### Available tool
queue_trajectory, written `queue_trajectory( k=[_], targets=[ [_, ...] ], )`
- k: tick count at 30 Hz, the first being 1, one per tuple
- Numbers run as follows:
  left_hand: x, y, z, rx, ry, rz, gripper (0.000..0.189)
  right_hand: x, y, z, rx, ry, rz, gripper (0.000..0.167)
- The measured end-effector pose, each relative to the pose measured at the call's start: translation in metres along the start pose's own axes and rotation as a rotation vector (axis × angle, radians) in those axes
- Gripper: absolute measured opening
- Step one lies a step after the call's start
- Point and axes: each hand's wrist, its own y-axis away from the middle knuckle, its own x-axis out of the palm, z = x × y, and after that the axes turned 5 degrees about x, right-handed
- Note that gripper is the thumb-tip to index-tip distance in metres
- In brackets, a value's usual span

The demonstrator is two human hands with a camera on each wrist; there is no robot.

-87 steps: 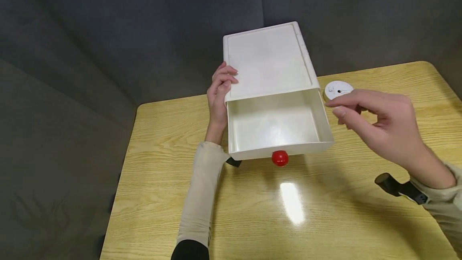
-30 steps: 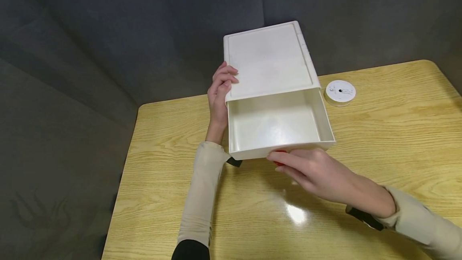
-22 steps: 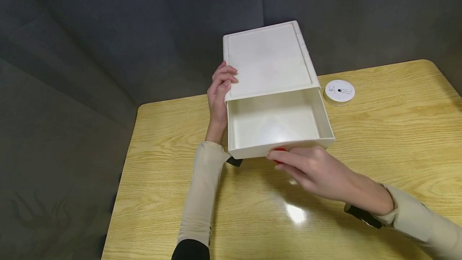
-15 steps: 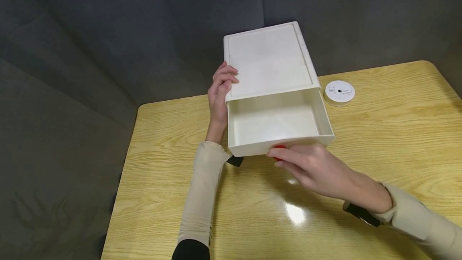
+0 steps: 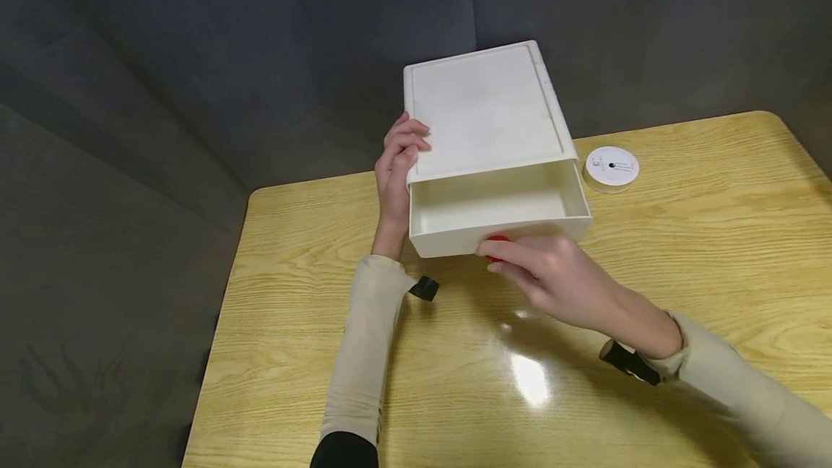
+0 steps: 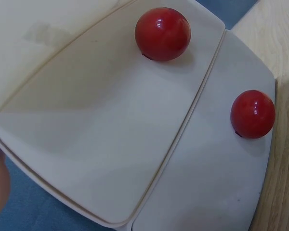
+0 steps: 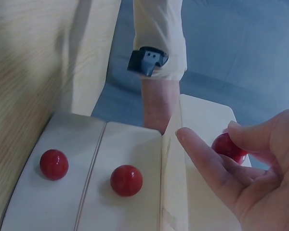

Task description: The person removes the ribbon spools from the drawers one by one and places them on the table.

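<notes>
A white plastic drawer cabinet (image 5: 484, 110) stands on the table, its top drawer (image 5: 448, 241) partly pulled out and bare inside. My left hand (image 5: 395, 165) holds the cabinet's left side, fingers bent over the top edge. At the drawer's front, my right hand (image 5: 565, 280) pinches the round red knob (image 5: 498, 238) between thumb and fingers. The right wrist view shows this knob (image 7: 229, 147) partly covered by the thumb. Below the top drawer are two shut drawers, each with a red knob: the middle knob (image 6: 163, 33) and the bottom knob (image 6: 253, 114).
A flat round white spool (image 5: 611, 166) with small print lies to the right of the cabinet on the wooden table (image 5: 312, 295). Dark cloth (image 5: 312, 56) hangs behind the table and along its left side. Black wrist cameras are strapped at both sleeves.
My right hand came from beside the spool to the red knob, took hold of it, and has pushed the top drawer partway inward. The left hand and cabinet stay in place.
</notes>
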Motion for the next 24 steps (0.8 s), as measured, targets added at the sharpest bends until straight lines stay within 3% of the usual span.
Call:
queue_trajectory(
  k=[11, 24],
  targets=[
    [0.001, 0.000, -0.001, -0.027, -0.009, -0.009, 0.030, 0.004, -0.012, -0.016, 0.047, 0.040, -0.016, 0.034],
    [0.000, 0.001, 0.001, 0.000, 0.012, -0.010, 0.031, 0.009, -0.021, -0.028, 0.107, 0.062, -0.063, 0.026]
  ],
)
